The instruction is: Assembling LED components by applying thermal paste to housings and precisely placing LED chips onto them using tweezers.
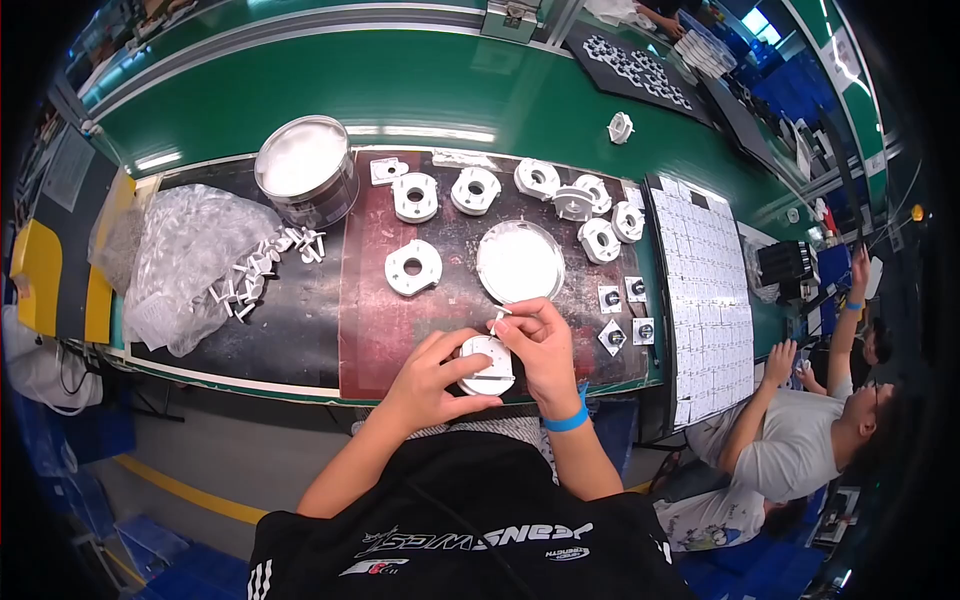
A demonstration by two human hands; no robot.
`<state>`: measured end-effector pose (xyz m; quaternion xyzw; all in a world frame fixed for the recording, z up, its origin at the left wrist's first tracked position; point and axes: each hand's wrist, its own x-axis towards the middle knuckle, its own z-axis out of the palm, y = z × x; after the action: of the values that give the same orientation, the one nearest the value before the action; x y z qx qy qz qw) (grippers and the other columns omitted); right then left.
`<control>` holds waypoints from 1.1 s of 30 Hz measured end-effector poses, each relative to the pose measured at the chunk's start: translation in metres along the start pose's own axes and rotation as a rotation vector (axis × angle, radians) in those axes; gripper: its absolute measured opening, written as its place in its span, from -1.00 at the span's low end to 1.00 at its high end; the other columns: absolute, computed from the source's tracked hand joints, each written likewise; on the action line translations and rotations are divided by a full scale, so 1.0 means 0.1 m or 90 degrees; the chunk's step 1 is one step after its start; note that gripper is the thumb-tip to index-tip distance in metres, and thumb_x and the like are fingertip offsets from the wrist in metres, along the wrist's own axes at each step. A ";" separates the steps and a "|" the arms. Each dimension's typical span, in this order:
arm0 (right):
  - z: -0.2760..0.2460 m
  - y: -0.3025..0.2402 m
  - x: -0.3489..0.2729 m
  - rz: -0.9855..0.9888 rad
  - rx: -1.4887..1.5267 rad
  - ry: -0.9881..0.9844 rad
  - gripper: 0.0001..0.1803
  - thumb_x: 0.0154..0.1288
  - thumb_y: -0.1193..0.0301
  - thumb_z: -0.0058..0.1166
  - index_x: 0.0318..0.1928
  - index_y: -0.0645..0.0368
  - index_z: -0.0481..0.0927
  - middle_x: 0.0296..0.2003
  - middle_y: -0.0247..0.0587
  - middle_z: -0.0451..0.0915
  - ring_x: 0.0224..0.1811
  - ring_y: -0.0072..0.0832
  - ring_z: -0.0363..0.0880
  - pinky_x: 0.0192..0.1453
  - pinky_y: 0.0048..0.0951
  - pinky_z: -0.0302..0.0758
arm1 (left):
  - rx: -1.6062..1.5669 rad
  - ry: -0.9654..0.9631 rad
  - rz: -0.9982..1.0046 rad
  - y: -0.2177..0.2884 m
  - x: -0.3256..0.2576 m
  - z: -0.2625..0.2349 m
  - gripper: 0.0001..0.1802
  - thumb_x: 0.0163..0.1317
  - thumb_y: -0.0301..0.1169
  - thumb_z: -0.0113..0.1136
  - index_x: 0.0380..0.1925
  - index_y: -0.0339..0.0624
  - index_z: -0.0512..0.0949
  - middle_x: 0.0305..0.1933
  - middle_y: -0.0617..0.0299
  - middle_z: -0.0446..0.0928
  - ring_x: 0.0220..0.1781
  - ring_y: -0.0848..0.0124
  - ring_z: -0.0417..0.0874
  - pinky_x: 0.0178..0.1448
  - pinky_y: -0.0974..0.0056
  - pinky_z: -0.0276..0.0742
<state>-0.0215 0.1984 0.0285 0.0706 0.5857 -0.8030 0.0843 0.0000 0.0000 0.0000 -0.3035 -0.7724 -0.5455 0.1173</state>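
Holding: left hand [428,378], gripping a white disc [499,364] at the near edge of the desk [372,345]; right hand [541,345], pinching a white peg [496,320] by the disc's far rim. Beyond: dish [562,268], rings [433,263]. Leftward: tub [330,206], bag [190,260], loose pegs [264,265].

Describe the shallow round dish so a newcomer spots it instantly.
Find the dark work mat on the green bench. Just beyond the right hand sits the shallow round dish. Unlike the nearby white ring parts, it is wider and has no central hole, showing plain white inside its rim.
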 end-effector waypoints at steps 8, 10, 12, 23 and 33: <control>-0.03 0.02 -0.05 -0.163 -0.121 -0.024 -0.75 0.36 0.64 0.34 -0.01 0.32 0.60 -0.11 -0.08 0.75 -0.11 -0.47 0.76 0.01 -0.48 0.68 | -0.014 -0.014 -0.005 0.01 -0.01 -0.03 -0.35 -0.07 -0.15 0.71 0.05 -0.01 0.66 0.26 -0.01 0.57 0.01 0.03 0.63 0.11 0.05 0.61; -0.14 -0.07 -0.05 -0.208 -0.232 -0.066 -0.77 0.32 0.66 0.35 -0.04 0.31 0.64 -0.10 -0.10 0.74 -0.12 -0.48 0.74 -0.01 -0.47 0.64 | -0.019 -0.012 0.003 0.00 -0.01 -0.03 -0.35 -0.08 -0.15 0.72 0.05 -0.01 0.67 0.26 -0.01 0.57 0.01 0.03 0.62 0.11 0.05 0.61; -0.15 -0.13 -0.03 -0.285 -0.334 -0.095 -0.76 0.23 0.61 0.40 -0.07 0.20 0.79 -0.23 -0.23 0.76 -0.28 -0.61 0.66 -0.26 -0.55 0.48 | -0.026 -0.010 0.013 0.01 -0.01 -0.03 -0.35 -0.08 -0.15 0.72 0.04 -0.01 0.67 0.26 -0.01 0.58 0.01 0.03 0.62 0.11 0.05 0.61; -0.27 -0.38 0.04 -0.256 -0.437 -0.273 -0.72 0.37 0.67 0.13 0.02 0.26 0.77 -0.02 -0.08 0.78 0.10 -0.27 0.73 0.20 -0.32 0.60 | -0.032 -0.019 0.013 0.01 -0.01 -0.01 -0.36 -0.12 -0.17 0.73 0.01 -0.04 0.70 0.30 -0.04 0.56 0.04 0.01 0.61 0.11 0.06 0.62; -0.38 -0.16 -0.23 -0.177 -0.214 -0.070 -0.75 0.54 0.63 0.08 0.16 0.35 0.61 0.00 -0.17 0.69 0.02 -0.48 0.70 0.11 -0.47 0.62 | -0.164 0.092 -0.034 -0.06 0.10 -0.12 -0.08 -0.13 -0.32 0.78 0.25 -0.10 0.45 0.38 -0.07 0.50 0.33 0.06 0.59 0.39 0.05 0.52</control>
<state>-0.0019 0.2410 0.0367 -0.0695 0.7097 -0.7009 0.0154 -0.0129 -0.0090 0.0054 -0.2555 -0.6934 -0.6633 0.1182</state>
